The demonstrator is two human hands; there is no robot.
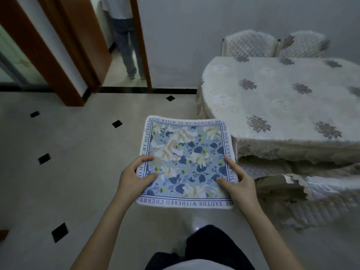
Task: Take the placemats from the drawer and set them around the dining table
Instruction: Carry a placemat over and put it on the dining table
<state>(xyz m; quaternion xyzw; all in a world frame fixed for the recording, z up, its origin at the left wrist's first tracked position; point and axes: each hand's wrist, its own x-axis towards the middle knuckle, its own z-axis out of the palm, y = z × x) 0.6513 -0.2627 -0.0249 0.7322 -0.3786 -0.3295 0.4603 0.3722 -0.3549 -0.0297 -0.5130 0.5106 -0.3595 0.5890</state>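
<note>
A square placemat (187, 152) with a blue floral print and a border of printed words is held flat in front of me, above the floor. My left hand (134, 176) grips its left edge with the thumb on top. Gripping the right edge the same way is my right hand (237, 182). I cannot tell whether more mats lie stacked under the top one. The dining table (272, 106), round and covered with a cream flowered cloth, stands to the right, its near edge just beyond the mat's right side.
Two chairs (251, 45) with quilted covers stand behind the table against the wall. Another covered chair (292, 184) sits at the table's near side. A person's legs (126, 49) show in the doorway at the back left. Tiled floor (78, 152) spreads to the left.
</note>
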